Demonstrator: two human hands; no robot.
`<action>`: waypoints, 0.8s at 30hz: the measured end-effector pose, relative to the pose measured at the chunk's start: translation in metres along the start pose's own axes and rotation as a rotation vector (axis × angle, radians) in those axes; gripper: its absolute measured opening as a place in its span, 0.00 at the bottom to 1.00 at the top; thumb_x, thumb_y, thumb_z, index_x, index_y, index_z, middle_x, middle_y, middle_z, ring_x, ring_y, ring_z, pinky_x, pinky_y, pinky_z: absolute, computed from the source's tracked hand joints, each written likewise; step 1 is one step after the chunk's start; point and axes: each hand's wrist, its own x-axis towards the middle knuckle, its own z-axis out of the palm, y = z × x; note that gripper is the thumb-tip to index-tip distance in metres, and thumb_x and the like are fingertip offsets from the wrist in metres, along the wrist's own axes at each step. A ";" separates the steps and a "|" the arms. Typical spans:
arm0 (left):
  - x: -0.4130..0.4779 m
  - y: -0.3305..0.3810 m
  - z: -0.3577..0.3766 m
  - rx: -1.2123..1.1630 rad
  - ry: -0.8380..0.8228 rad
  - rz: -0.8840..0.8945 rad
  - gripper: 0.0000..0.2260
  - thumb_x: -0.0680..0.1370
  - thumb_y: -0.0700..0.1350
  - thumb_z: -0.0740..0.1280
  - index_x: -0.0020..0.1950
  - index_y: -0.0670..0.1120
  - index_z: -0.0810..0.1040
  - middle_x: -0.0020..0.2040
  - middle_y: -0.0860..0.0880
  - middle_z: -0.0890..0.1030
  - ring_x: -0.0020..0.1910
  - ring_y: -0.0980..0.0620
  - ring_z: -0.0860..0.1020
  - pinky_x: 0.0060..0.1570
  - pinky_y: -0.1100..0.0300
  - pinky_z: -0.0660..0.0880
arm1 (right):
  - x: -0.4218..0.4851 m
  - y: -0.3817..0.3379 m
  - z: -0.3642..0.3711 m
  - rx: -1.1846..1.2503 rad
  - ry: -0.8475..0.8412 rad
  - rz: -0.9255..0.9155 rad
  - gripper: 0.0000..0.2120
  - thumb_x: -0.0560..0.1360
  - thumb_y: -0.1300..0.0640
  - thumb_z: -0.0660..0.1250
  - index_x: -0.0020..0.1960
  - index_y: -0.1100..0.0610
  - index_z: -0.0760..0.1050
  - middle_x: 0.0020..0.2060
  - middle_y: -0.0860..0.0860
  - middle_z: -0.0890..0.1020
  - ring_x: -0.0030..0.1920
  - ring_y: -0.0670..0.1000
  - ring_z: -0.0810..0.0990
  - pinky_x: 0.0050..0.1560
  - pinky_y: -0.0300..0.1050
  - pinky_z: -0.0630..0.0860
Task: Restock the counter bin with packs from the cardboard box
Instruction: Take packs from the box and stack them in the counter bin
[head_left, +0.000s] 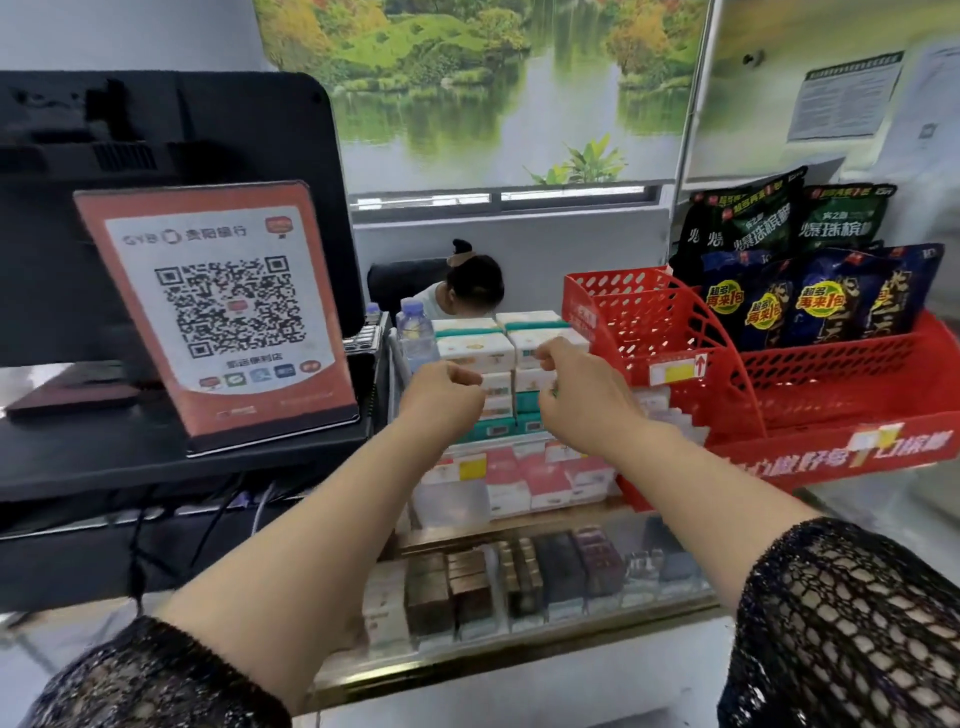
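White and green packs (475, 348) are stacked in rows in a clear tiered counter bin (452, 501), with red and white packs (540, 478) in its front tier. My left hand (441, 392) is curled into a fist just left of the stack, with nothing visible in it. My right hand (576, 397) reaches over the stack's right side. Its curled fingers rest on the front edge of a white pack (530, 340); whether it grips that pack is unclear. No cardboard box is in view.
A red mesh basket (831, 379) with dark snack bags (810, 306) stands right of the bin. A QR-code sign (228, 312) and a black monitor (156, 130) stand left. A water bottle (415, 332) and a seated person (472, 286) are behind. A glass case (519, 582) of packs lies below.
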 end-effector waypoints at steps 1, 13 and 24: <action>-0.008 -0.006 -0.005 -0.012 0.019 0.026 0.07 0.75 0.40 0.65 0.44 0.52 0.78 0.45 0.50 0.80 0.50 0.47 0.80 0.50 0.54 0.79 | -0.008 -0.006 0.004 0.024 0.002 -0.001 0.20 0.75 0.61 0.61 0.66 0.53 0.68 0.62 0.53 0.78 0.58 0.56 0.77 0.54 0.48 0.73; -0.092 -0.106 -0.024 0.077 0.099 -0.008 0.08 0.75 0.41 0.64 0.44 0.54 0.78 0.43 0.54 0.80 0.44 0.54 0.79 0.44 0.60 0.74 | -0.093 -0.042 0.089 0.175 -0.112 -0.074 0.18 0.75 0.61 0.61 0.64 0.53 0.70 0.58 0.54 0.78 0.56 0.58 0.77 0.55 0.51 0.74; -0.168 -0.300 0.063 0.005 0.163 -0.387 0.07 0.76 0.40 0.64 0.42 0.50 0.79 0.39 0.48 0.79 0.37 0.49 0.76 0.39 0.55 0.75 | -0.213 0.026 0.231 0.225 -0.382 0.005 0.20 0.78 0.58 0.61 0.69 0.51 0.65 0.60 0.51 0.77 0.56 0.54 0.77 0.53 0.49 0.75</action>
